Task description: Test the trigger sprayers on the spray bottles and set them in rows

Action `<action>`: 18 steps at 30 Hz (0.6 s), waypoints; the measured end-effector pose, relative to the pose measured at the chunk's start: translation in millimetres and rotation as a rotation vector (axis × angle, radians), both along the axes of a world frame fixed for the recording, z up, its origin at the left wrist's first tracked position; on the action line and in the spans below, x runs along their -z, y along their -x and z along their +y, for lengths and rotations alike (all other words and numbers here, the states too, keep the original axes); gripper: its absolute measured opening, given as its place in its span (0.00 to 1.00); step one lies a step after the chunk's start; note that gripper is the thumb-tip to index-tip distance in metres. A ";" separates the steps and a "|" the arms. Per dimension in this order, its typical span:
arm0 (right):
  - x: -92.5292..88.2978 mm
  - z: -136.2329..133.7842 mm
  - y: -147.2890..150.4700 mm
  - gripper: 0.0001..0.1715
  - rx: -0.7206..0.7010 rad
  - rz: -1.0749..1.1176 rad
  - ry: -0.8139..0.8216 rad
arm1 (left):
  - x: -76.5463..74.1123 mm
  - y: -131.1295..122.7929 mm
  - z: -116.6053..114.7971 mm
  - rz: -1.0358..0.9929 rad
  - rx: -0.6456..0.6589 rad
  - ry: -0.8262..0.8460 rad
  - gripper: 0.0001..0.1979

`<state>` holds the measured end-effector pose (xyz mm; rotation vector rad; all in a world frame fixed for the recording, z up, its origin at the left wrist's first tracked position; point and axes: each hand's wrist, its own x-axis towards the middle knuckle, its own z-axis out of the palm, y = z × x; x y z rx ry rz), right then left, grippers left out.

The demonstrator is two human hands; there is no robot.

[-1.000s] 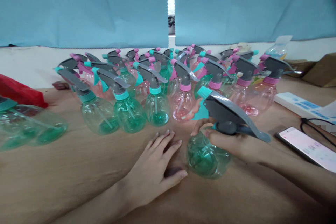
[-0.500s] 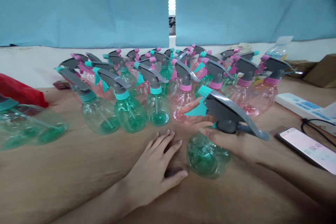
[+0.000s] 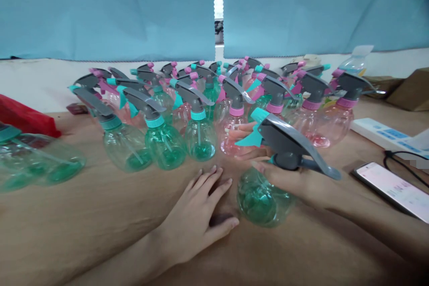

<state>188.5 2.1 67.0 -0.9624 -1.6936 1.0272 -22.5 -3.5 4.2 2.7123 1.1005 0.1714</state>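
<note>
My left hand [image 3: 197,219] lies flat on the wooden table [image 3: 83,228], fingers spread, just left of a green spray bottle [image 3: 259,201]. That bottle has a grey head with a turquoise nozzle and trigger and leans a little. My right hand [image 3: 281,176] is around its neck, the thumb in front and the fingers behind, partly hidden by the spray head. Behind my hands stand several green and pink spray bottles; a pink one [image 3: 233,136] and a small green one [image 3: 202,138] are the closest.
At the right are a phone [image 3: 395,187] with a lit screen, a black cable [image 3: 402,154] and a white power strip [image 3: 385,134]. More green bottles [image 3: 63,165] and a red bag [image 3: 27,116] are at the left. A cardboard box [image 3: 412,91] stands back right.
The fingers of my right hand behind the spray head have shifted slightly. My left hand and the bottles look the same.
</note>
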 end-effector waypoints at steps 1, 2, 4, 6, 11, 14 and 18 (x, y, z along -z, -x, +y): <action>0.3 0.2 0.0 0.18 0.016 -0.027 -0.009 | 0.1 0.2 -0.1 0.000 -0.001 0.002 0.31; 0.8 0.3 -0.1 0.15 0.022 -0.051 -0.009 | 0.2 0.4 -0.2 0.001 -0.003 0.005 0.32; 2.6 0.2 -0.7 0.10 0.026 -0.077 0.010 | 0.5 0.8 -0.5 -0.002 -0.006 0.007 0.32; 4.8 -0.3 -1.4 0.06 0.049 -0.101 0.031 | 0.7 0.9 -0.7 -0.007 -0.004 0.008 0.31; 7.5 -0.7 -1.3 0.09 0.166 -0.135 -0.014 | 0.9 0.9 -0.5 -0.029 -0.004 -0.001 0.31; 6.6 0.1 -0.7 0.09 0.152 -0.127 -0.013 | 1.1 1.0 -0.4 -0.041 -0.007 -0.002 0.31; 5.3 -0.1 -1.2 0.09 0.156 -0.169 0.014 | 1.4 0.8 -0.4 -0.023 -0.009 0.005 0.31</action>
